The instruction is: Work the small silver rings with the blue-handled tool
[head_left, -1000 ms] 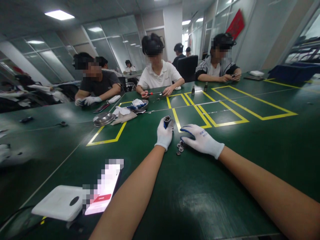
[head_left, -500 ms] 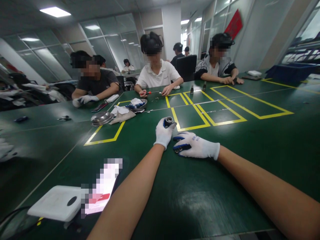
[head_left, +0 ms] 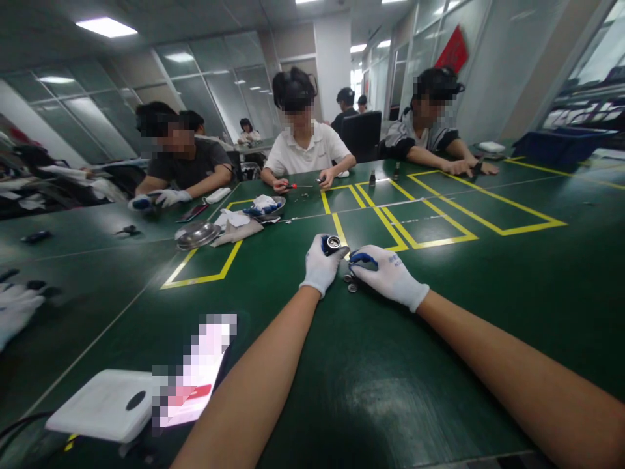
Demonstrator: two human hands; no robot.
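Note:
My left hand [head_left: 321,265], in a white glove with blue fingertips, is closed around a small metal cylinder [head_left: 333,243] held upright just above the green table [head_left: 371,391]. My right hand [head_left: 388,275], gloved the same way, lies beside it with its fingers curled toward the cylinder. What the right fingers pinch, if anything, is too small to make out. A few small round metal rings [head_left: 350,284] lie on the table between and just under the two hands.
A white flat device [head_left: 102,404] and a phone [head_left: 193,381] lie at the near left. Metal dishes [head_left: 198,234] with cloths sit in a yellow taped box [head_left: 205,277]. Other people work across the table. A gloved hand [head_left: 17,306] rests at the far left.
My right hand has lifted off the rings and moved up beside the cylinder in my left hand. The rings on the table show again. My left hand has barely moved.

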